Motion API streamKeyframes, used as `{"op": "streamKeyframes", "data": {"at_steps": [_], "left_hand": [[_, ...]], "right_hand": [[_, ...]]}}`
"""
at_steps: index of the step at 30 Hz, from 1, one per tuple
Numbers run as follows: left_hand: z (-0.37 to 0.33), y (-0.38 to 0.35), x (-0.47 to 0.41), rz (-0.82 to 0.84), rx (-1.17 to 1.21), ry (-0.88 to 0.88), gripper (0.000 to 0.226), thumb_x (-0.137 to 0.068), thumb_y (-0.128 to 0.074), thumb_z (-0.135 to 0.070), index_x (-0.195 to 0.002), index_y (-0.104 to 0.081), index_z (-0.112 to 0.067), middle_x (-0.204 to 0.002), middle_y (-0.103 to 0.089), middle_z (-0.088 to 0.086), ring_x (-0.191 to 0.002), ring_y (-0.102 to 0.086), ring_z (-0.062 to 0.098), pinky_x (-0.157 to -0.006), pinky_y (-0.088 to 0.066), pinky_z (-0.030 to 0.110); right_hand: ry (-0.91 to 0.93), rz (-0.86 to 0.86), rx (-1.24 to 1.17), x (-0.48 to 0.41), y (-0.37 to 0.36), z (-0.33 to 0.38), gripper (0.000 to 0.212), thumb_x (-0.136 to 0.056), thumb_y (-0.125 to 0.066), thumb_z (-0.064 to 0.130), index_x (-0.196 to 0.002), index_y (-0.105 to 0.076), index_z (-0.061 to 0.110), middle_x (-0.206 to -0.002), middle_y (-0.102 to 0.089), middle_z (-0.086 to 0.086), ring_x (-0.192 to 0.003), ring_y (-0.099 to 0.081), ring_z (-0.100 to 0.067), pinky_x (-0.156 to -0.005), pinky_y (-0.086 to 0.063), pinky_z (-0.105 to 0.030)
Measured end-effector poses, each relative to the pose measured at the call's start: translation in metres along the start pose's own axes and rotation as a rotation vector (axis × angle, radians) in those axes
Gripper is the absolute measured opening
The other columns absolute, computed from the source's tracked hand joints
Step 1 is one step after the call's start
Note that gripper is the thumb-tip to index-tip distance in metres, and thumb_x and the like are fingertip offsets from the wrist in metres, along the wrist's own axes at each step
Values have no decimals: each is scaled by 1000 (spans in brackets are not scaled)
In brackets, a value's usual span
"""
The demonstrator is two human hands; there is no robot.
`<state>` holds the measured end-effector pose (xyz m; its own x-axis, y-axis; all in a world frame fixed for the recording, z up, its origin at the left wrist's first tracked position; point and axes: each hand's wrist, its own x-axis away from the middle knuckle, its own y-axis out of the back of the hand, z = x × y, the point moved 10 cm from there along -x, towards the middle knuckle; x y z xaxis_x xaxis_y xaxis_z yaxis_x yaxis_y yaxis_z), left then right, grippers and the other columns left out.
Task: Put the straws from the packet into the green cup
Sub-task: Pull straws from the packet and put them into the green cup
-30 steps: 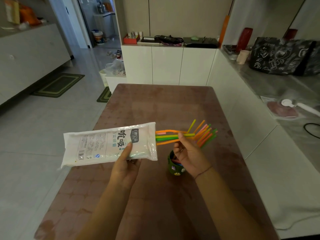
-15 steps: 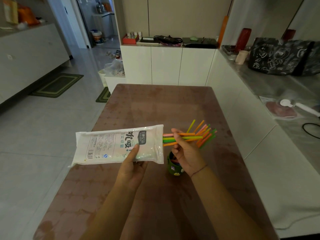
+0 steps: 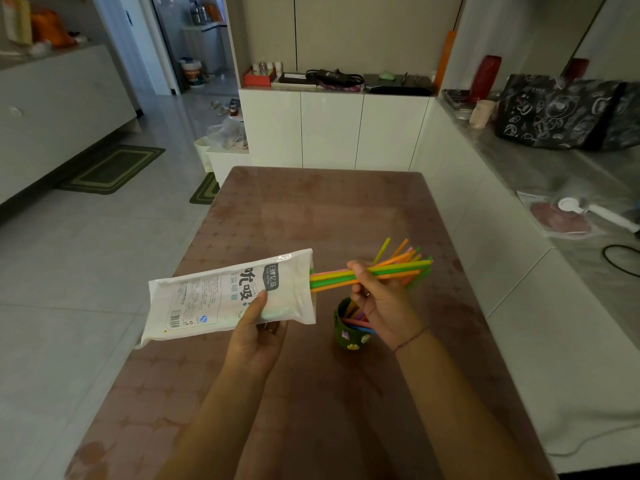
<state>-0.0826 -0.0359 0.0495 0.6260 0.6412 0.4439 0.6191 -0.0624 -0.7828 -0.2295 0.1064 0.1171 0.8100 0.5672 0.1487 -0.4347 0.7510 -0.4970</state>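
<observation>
Grips white printed plastic packet (image 3: pixel 228 296) in left hand (image 3: pixel 258 337), thumb curled over its front, above brown table (image 3: pixel 329 209). Pinches bundle of thin coloured plastic straws (image 3: pixel 332 278) poking from packet's open end in right hand (image 3: pixel 381 306), fingers curled round them, just above small dark-green cup (image 3: pixel 344 339) holding more straws.

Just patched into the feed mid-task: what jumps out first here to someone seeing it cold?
The bright bundle of straws over the middle of the table, pinched by the right hand, its ends inside the mouth of the white packet. The left hand holds that packet to the left. Under the right hand a green cup stands on the table, some straws inside.
</observation>
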Motion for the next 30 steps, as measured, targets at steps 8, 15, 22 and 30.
{"op": "streamKeyframes", "data": {"at_steps": [8, 15, 22, 30], "left_hand": [[2, -1, -1, 18, 23, 16, 35, -85, -64, -4, -114, -60, -22, -102, -76, 0, -92, -73, 14, -78, -59, 35], [-15, 10, -8, -1, 65, -12, 37, -85, -64, -4, -116, -57, -23, -102, -76, 1, -94, -73, 16, -74, -61, 35], [-22, 21, -13, -64, -3, -31, 30, -87, -63, -4, -109, -59, -23, -86, -77, -3, -79, -74, 12, -69, -61, 31], [-24, 26, -16, -80, -36, -32, 25, -87, -63, -5, -103, -60, -23, -82, -77, -4, -76, -74, 12, -73, -59, 32]], "right_hand": [[52, -69, 5, 0, 5, 2, 15, -87, -59, 8, -79, -71, 6, -58, -56, 0, -50, -52, -6, -49, -48, -17], [194, -131, 143, -5, 29, 42, 19, -90, -55, 11, -79, -70, 7, -51, -54, 1, -43, -48, -6, -43, -42, -18], [263, -218, 261, -2, 54, 70, 16, -87, -58, 10, -75, -68, 7, -44, -53, 2, -40, -47, -7, -41, -41, -19], [325, -477, 638, -4, 99, 92, 26, -82, -66, 18, -58, -62, 10, -33, -56, 7, -30, -51, -4, -37, -45, -15]]}}
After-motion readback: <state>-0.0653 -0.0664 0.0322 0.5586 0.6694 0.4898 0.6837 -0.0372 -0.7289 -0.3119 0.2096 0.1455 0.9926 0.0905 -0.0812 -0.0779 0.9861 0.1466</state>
